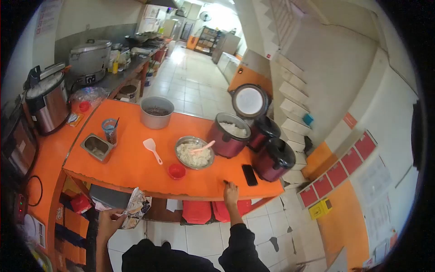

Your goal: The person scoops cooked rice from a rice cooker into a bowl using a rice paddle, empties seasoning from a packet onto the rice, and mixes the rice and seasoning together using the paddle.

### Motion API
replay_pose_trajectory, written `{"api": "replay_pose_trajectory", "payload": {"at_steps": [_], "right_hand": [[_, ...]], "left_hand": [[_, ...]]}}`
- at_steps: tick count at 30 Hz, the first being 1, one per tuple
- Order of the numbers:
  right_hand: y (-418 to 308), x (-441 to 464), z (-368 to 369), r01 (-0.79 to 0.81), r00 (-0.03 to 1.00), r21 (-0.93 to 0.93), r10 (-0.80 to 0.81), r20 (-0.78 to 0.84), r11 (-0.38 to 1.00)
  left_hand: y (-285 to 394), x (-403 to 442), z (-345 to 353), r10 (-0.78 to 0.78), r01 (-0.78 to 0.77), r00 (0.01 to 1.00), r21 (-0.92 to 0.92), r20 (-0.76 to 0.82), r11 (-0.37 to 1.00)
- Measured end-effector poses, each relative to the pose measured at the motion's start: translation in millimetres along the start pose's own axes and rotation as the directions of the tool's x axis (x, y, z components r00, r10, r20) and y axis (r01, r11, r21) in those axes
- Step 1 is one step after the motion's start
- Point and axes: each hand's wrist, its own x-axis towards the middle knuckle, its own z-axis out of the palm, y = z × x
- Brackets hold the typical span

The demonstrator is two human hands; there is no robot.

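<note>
With the fingers of our left hand (pixel 108 222) clamped on the crumpled foil wrapper (pixel 136 207), nearer us and left of the rice bowl (pixel 201 167), we should hold it level, but cannot tell whether our right hand (pixel 231 194), right of that bowl, grips anything.

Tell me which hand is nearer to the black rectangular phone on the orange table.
Right. The right hand is at the near edge of the orange table, below and left of the phone in the picture; the left hand, holding a crumpled silvery wrapper, is much farther left.
</note>
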Motion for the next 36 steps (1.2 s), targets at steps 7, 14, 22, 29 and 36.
{"api": "replay_pose_trajectory", "payload": {"at_steps": [7, 14, 22, 29, 36], "right_hand": [[-44.6, 9.5, 27.7, -0.183, 0.980, 0.362, 0.143, 0.136, 0.914], [-140.1, 27.5, -2.3, -0.410, 0.837, 0.699, 0.062, 0.543, -0.586], [-87.9, 103.7, -51.3, -0.187, 0.630, 0.628, 0.398, 0.667, -0.756], [-4.1, 94.1, -12.1, -0.360, 0.546, 0.854, 0.657, 0.519, -0.376], [-3.1, 142.9, -13.3, -0.381, 0.781, 0.924, 0.548, 0.298, 0.040]], "left_hand": [[38.9, 117.0, 24.1, 0.136, -0.141, 0.989, 0.115, 0.049, 0.983], [92.0, 262.9, 110.5, 0.324, -0.237, 0.869, -0.260, 0.375, 0.936], [149.9, 363.1, 264.0, 0.604, -0.395, 0.660, -0.478, 0.446, 0.784], [108.7, 397.1, 358.7, 0.505, -0.573, 0.711, -0.011, 0.489, 0.819], [96.4, 359.3, 293.3, 0.291, -0.234, 0.943, -0.300, 0.159, 0.925]]}}
